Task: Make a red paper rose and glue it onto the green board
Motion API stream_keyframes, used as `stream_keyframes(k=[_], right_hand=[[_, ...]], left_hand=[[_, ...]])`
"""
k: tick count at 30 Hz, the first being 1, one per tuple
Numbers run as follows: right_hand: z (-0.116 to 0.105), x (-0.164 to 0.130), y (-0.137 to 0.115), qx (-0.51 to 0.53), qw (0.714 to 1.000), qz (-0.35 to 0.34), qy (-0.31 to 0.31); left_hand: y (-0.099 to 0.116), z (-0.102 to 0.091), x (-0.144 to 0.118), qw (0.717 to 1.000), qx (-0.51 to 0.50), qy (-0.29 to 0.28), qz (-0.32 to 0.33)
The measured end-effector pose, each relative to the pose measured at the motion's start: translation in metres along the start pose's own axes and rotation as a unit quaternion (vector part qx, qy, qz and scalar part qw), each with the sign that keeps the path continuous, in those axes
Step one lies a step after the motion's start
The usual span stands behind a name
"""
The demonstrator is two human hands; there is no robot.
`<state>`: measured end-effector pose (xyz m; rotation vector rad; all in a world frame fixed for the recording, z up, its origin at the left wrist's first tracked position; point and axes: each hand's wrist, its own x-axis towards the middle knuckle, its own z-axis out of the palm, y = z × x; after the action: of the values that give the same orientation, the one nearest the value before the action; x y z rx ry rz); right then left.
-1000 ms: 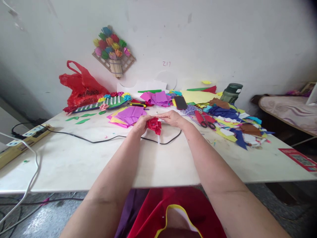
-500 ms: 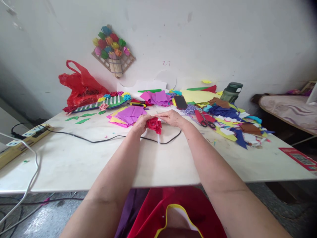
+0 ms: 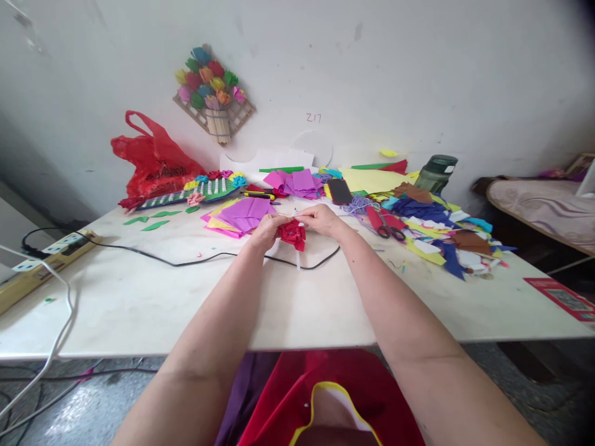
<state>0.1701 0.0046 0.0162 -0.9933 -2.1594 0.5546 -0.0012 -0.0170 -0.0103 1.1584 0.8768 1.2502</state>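
A crumpled red paper flower (image 3: 292,234) is held just above the table, between my two hands. My left hand (image 3: 268,231) is closed on its left side, thumb and fingers pressed together at the upper edge. My right hand (image 3: 320,219) pinches at the flower's top right, where a bit of thin white strip shows between the fingertips. Below the flower a narrow white strip (image 3: 298,260) hangs down toward the table. The fingertips partly cover the flower's upper side.
Purple and yellow paper sheets (image 3: 244,214) lie left of my hands, near a black cable (image 3: 176,265). To the right are scissors (image 3: 390,230), a phone (image 3: 339,192), paper scraps (image 3: 432,223) and a green bottle (image 3: 436,173). A flower-covered board (image 3: 186,197) and red bag (image 3: 155,161) stand behind left.
My right fingers have gone from stretched flat over the flower's top to a bent pinch, showing some white there. The flower has barely shifted.
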Motion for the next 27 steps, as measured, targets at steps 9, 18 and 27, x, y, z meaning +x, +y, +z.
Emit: stream_keyframes(k=[9, 18, 27], right_hand=[[0.0005, 0.0026, -0.0015, -0.049, 0.999, -0.021, 0.012], [0.0037, 0.0036, -0.0053, 0.028, 0.998, -0.021, 0.051], [0.0015, 0.0027, -0.0102, 0.084, 0.995, -0.005, 0.045]], left_hand=[[0.0009, 0.0006, -0.0006, 1.0, 0.01, 0.0, -0.012], [0.0033, 0.0032, -0.0019, 1.0, -0.004, -0.008, -0.016], [0.0017, 0.0046, 0.0024, 0.999, -0.034, 0.006, -0.038]])
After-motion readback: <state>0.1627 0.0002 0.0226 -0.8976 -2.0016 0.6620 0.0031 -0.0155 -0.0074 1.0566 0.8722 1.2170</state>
